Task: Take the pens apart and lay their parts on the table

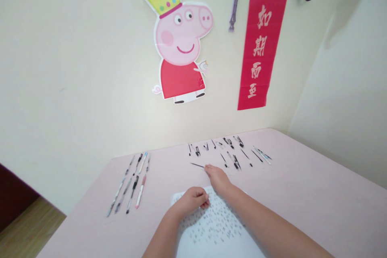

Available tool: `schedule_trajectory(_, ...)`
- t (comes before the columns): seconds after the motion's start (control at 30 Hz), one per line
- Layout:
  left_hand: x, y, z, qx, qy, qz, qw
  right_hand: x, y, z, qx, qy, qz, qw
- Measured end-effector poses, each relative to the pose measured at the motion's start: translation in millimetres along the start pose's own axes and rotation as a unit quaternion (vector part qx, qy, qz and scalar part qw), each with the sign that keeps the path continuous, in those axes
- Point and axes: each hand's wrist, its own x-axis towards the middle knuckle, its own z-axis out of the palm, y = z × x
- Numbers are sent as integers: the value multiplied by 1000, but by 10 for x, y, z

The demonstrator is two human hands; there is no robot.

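Note:
My right hand [218, 178] reaches forward over the pink table [302, 193], fingertips pinched on the end of a thin black pen refill [197, 165] that lies on the tabletop. My left hand [193, 199] rests curled on the top edge of a white sheet [211, 229] covered with small dark marks, fingers closed against the paper. Past the right hand lies a scatter of pen parts [232, 151]: refills, caps and barrels.
Several assembled pens [131, 183] lie in rows at the table's left. The table stands in a corner, walls behind and to the right. A cartoon pig cutout [179, 44] and a red banner [261, 44] hang on the back wall. Wooden floor shows at lower left.

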Motion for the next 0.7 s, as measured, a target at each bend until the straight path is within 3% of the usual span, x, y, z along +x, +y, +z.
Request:
schedule_trajectory(0.3,-27,48,9,-8,3,4,1000,36,48,-30,17,-11,-52,998)
schedule_trajectory(0.7,15,-38,6,-19,10,-9,1000,351,-161,169,39,-40,-123,991)
